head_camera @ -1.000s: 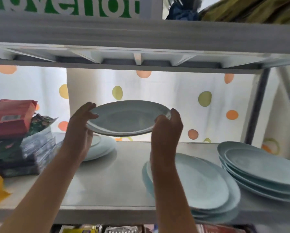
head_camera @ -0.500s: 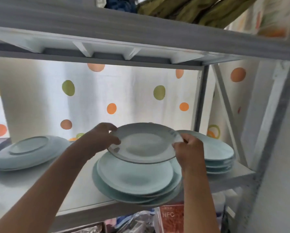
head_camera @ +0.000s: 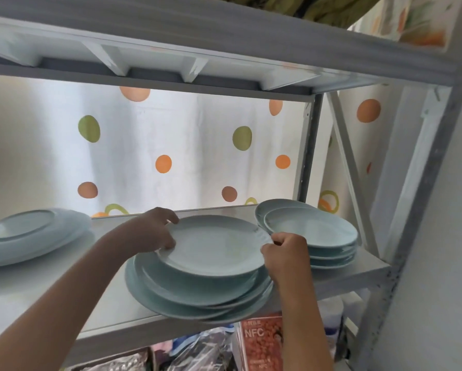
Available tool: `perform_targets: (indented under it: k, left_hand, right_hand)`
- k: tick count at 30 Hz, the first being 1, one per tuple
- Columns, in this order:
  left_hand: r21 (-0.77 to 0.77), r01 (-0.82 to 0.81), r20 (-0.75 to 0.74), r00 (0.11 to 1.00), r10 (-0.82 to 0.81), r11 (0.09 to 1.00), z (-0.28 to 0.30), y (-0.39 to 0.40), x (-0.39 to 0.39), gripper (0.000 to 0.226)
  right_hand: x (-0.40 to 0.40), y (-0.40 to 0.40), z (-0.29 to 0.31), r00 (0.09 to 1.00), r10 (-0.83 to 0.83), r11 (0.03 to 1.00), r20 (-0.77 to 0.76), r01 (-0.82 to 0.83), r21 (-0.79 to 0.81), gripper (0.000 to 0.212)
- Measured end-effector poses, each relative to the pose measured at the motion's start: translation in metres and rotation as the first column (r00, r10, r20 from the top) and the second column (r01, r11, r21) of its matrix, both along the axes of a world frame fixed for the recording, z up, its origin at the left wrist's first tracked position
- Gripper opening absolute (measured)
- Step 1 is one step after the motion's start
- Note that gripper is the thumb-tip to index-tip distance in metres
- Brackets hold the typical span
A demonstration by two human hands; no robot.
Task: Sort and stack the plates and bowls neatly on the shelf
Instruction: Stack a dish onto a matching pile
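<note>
Right hand (head_camera: 284, 257): pinches the plate's near-right rim.
Left hand (head_camera: 155, 231): grips the far-left rim.
Plate (head_camera: 214, 245): centre frame, on the middle stack (head_camera: 197, 295); looks stiff, glossy, breakable, best held at opposite rims.
Shelf (head_camera: 37, 303): carries further stacks.

A pale grey shelf (head_camera: 109, 298) bears three plate stacks: left (head_camera: 32, 236), middle (head_camera: 187, 301), right (head_camera: 329, 247).

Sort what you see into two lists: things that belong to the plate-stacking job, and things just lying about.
Part of the job:
- plate held by the left hand and right hand
- middle stack beneath it
- right stack
- left stack
- shelf

Just lying about:
- spotted curtain
- red box below
- plastic bags below
</note>
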State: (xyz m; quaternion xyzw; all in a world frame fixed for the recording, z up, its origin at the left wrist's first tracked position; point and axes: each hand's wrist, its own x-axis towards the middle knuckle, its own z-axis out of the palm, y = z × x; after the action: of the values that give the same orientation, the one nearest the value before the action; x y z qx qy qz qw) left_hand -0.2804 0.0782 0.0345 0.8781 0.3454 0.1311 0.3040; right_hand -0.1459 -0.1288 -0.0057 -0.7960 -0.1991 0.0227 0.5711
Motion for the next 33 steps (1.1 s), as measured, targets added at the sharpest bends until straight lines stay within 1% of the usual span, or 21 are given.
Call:
perform_targets:
  k: [3,6,8,11,13,16,18,20,23,27,30,33]
  left_hand:
    - [0.057,0.012,-0.059,0.998,-0.008,0.998,-0.002,-0.003,0.006,0.051]
    - [0.106,0.005,-0.135,0.991,0.009,0.994,-0.005,-0.006,0.013,0.053]
    - [0.162,-0.005,-0.163,0.986,0.031,0.987,-0.008,-0.008,0.017,0.051]
    - [0.248,-0.015,-0.183,0.981,0.062,0.969,-0.010,-0.010,0.021,0.046]
    - [0.304,-0.018,-0.184,0.980,0.077,0.952,-0.008,-0.012,0.022,0.044]
    - [0.362,-0.002,-0.155,0.986,0.063,0.932,-0.007,-0.014,0.021,0.041]
    - [0.367,0.001,-0.108,0.993,0.041,0.930,-0.006,-0.015,0.019,0.043]
    - [0.359,-0.002,-0.020,1.000,0.009,0.933,-0.004,-0.015,0.015,0.041]
    - [0.378,-0.009,0.164,0.985,-0.058,0.926,0.001,-0.020,0.006,0.030]
    - [0.364,-0.080,0.403,0.912,-0.080,0.928,0.010,-0.019,-0.014,0.014]
    - [0.368,-0.198,0.528,0.849,-0.029,0.909,0.013,-0.006,-0.041,0.018]
    - [0.359,-0.290,0.583,0.812,0.029,0.887,0.014,0.012,-0.075,0.020]
  right_hand:
    - [0.004,-0.001,0.000,1.000,-0.003,0.998,0.001,0.003,-0.062,0.013]
    - [0.007,0.001,0.001,0.998,-0.040,0.997,0.052,0.043,-0.068,0.013]
    - [0.006,0.001,0.002,0.995,-0.058,0.993,0.085,0.066,-0.094,0.015]
    - [0.004,0.000,0.001,0.990,-0.064,0.984,0.127,0.084,-0.160,0.013]
    - [0.000,0.000,0.001,0.977,-0.111,0.972,0.183,0.145,-0.183,0.016]
    - [-0.011,0.001,0.005,0.947,-0.152,0.949,0.282,0.219,-0.226,0.010]
    - [-0.017,0.003,0.007,0.929,-0.152,0.935,0.339,0.247,-0.256,0.021]
    - [-0.025,0.006,0.014,0.925,-0.131,0.944,0.357,0.226,-0.240,0.030]
    - [-0.046,0.014,0.032,0.953,-0.039,0.987,0.301,0.084,-0.139,0.037]
    - [-0.089,0.038,0.055,0.955,0.102,0.992,0.278,-0.119,0.046,0.040]
    - [-0.121,0.067,0.066,0.931,0.223,0.953,0.288,-0.270,0.135,0.044]
    - [-0.145,0.097,0.071,0.900,0.286,0.919,0.330,-0.355,0.173,0.046]
